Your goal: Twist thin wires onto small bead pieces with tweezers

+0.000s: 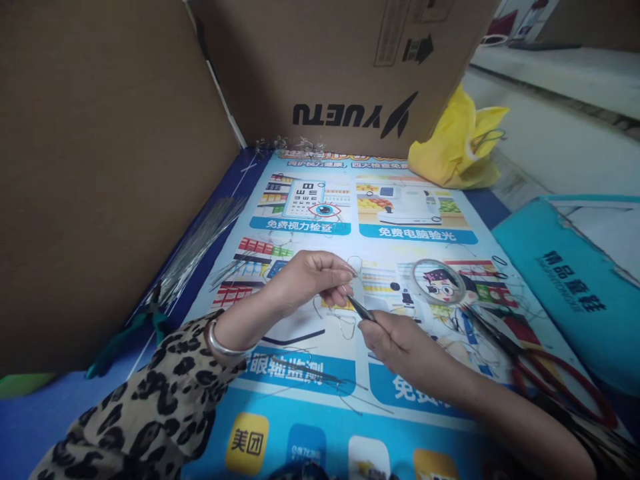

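Observation:
In the head view my left hand pinches a thin piece of wire, a fine loop of which rises past the fingertips. My right hand is closed around a pair of slim pointed pliers; their handles are hidden in the palm. The dark tips reach up to the left fingertips, but whether they touch the wire I cannot tell. Below the hands, a bent wire loop lies on the printed poster. More loose wire ends lie closer to me.
Cardboard walls stand left and behind. Right of my hands lie a clear tape roll and red-handled scissors. Teal-handled pliers and a wire bundle are at left. A yellow bag and turquoise box stand right.

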A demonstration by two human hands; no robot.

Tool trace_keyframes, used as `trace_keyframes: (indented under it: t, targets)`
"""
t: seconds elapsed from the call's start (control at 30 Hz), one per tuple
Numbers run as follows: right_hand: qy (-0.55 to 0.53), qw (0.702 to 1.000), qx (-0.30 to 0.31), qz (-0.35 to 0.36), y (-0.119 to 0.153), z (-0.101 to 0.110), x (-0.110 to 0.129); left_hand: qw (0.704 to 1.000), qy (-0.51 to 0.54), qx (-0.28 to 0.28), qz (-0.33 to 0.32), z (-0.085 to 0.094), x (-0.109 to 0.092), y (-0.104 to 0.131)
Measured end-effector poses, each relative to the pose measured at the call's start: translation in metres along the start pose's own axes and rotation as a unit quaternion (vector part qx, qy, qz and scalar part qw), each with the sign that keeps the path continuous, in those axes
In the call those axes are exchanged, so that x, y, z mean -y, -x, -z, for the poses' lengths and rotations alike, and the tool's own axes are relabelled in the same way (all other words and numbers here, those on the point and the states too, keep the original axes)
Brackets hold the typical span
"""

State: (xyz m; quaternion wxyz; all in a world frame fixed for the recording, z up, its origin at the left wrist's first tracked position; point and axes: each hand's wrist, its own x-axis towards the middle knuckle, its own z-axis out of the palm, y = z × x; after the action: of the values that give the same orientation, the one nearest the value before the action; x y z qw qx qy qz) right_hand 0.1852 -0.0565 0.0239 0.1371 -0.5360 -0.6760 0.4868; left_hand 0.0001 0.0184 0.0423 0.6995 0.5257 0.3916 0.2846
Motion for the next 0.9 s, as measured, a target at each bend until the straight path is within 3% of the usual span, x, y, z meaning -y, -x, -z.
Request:
trace_keyframes:
  t: [0.07,0.17,0.23,0.3,0.37,0.43,0.67,0.9]
  targets:
    - [-0.032,0.999,0.018,-0.017,0.000,0.003,0.000,0.999,-0.023,-0.020,-0.023,0.000,0.001,-0.002]
    - [-0.056,0.997,0.053,-0.027,0.003,0.013,0.000,0.977,-0.167,-0.084,-0.102,0.002,0.004,-0.003]
    - [-0.019,0.999,0.049,-0.015,0.006,0.021,-0.001,0.930,-0.301,-0.120,-0.173,0.005,0.005,-0.003]
    - [0.070,0.997,0.006,-0.010,0.007,0.029,0.001,0.864,-0.423,-0.141,-0.234,0.008,0.007,-0.002]
    - [0.182,0.982,-0.050,-0.018,0.006,0.036,0.005,0.803,-0.510,-0.156,-0.268,0.009,0.008,-0.001]
    - [0.270,0.959,-0.084,-0.027,0.004,0.039,0.010,0.763,-0.559,-0.163,-0.280,0.008,0.009,0.000]
    - [0.378,0.920,-0.109,-0.003,-0.009,0.037,0.023,0.717,-0.609,-0.157,-0.299,0.001,0.010,0.002]
    - [0.389,0.915,-0.106,0.008,-0.013,0.036,0.021,0.695,-0.638,-0.151,-0.295,0.003,0.013,0.000]
